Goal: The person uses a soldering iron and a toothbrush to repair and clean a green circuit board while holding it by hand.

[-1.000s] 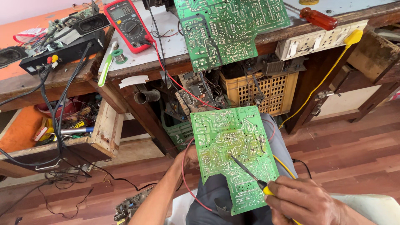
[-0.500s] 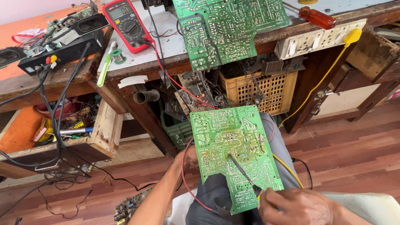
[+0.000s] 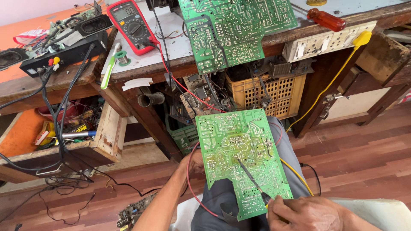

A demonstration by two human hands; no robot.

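Open floor (image 3: 364, 145) rightward; workbench (image 3: 180, 64), yellow crate (image 3: 274, 94) close ahead

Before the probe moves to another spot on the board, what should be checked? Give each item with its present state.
1. Board steadied on lap by left hand: ok.
2. Right hand gripping probe: ok.
3. Probe tip resting on the board's solder side: ok.
4. Red lead clear of the tip: ok.
5. Multimeter display showing digits: ok.
6. Whether tip sits on the right joint: cannot tell.
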